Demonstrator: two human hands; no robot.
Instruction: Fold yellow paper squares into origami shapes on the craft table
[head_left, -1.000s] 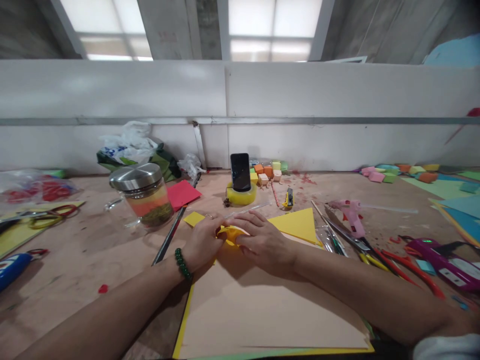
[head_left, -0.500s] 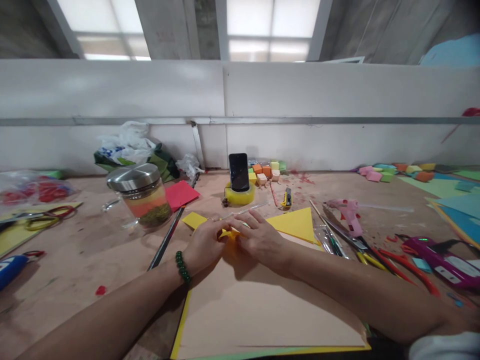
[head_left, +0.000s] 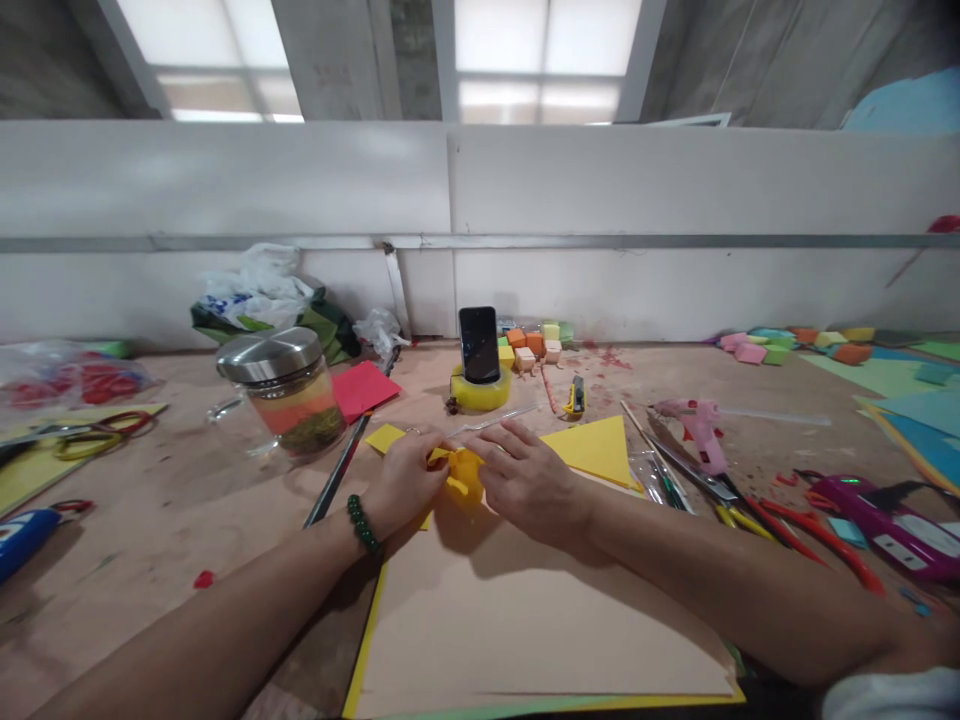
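Both my hands meet over a small yellow folded paper piece [head_left: 463, 476] at the middle of the table. My left hand [head_left: 405, 480], with a green bead bracelet [head_left: 363, 526] on its wrist, pinches the piece from the left. From the right, my right hand [head_left: 525, 480] curls its fingers round the same piece. The piece lies at the far edge of a tan sheet [head_left: 540, 620] stacked on yellow paper. A yellow paper triangle [head_left: 596, 447] lies just behind my right hand.
A lidded glass jar [head_left: 289, 400] and a long metal ruler [head_left: 337, 470] sit left of my hands. Behind stand a phone on a tape roll [head_left: 480, 365], foam cubes [head_left: 529, 345] and a red sheet [head_left: 364, 387]. A pink glue gun [head_left: 701, 430], scissors and red pliers [head_left: 814, 535] crowd the right.
The yellow piece has been drawn slightly toward me and shows more between my fingers. My hands stay closed on it in nearly the same place.
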